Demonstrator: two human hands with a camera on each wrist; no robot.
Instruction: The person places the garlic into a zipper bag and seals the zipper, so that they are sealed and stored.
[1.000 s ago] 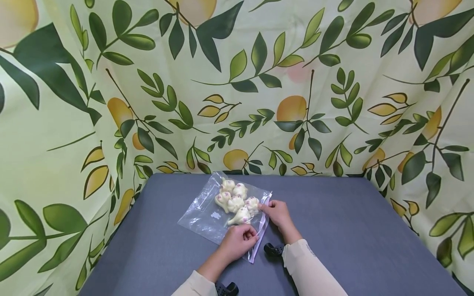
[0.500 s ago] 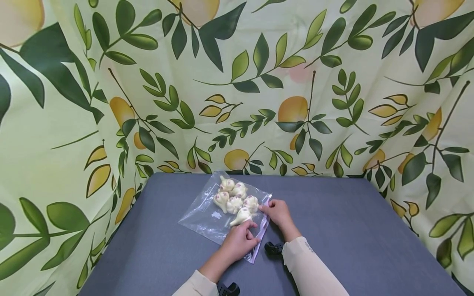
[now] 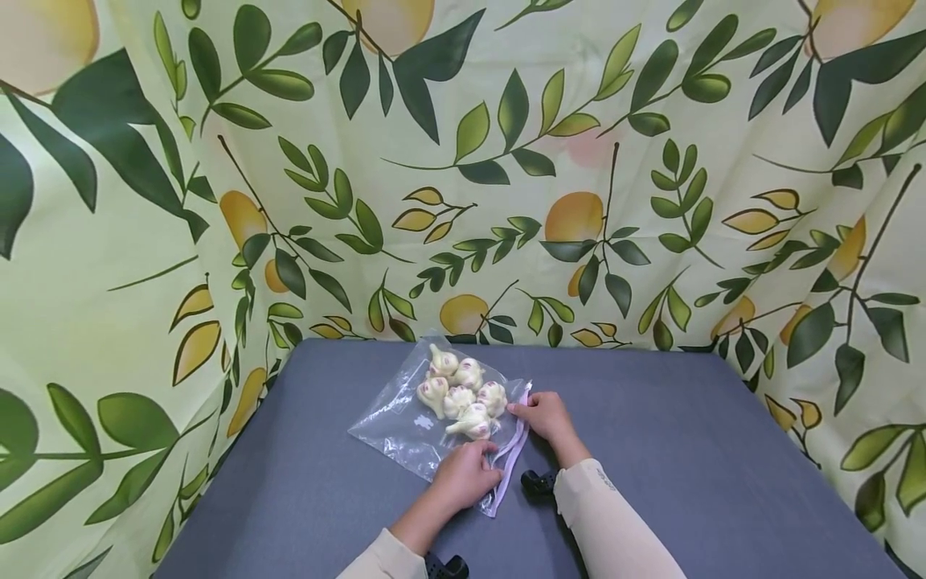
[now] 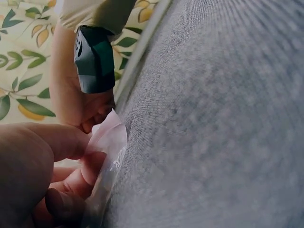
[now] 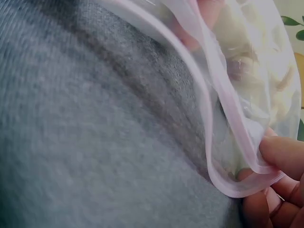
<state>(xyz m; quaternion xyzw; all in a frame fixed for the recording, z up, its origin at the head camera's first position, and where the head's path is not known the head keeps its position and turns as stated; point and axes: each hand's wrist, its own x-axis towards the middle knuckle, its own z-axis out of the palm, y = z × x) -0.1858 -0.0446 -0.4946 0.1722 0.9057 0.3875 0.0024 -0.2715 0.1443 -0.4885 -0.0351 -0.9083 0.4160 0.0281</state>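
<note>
A clear zip-top bag (image 3: 401,434) lies on the table with several white, purple-streaked garlic bulbs (image 3: 459,400) inside. Its lilac zip edge (image 3: 515,454) faces right. My left hand (image 3: 463,476) pinches the near part of that edge; in the left wrist view its thumb and a finger close on the pinkish strip (image 4: 110,133). At the far end of the mouth, my right hand (image 3: 547,418) pinches the corner between thumb and fingers. The right wrist view shows the two zip strips (image 5: 230,107) apart between the hands, with bulbs blurred behind the plastic.
A grey cloth-covered table (image 3: 687,450) extends around the bag. Leaf-and-fruit printed curtains (image 3: 506,201) stand along its back and sides. Black wrist devices (image 3: 537,485) sit below both hands.
My left fingers reached over the near bulb, then drew back slightly to the bag's edge. A gap between the zip strips shows more clearly now. The right hand has barely moved.
</note>
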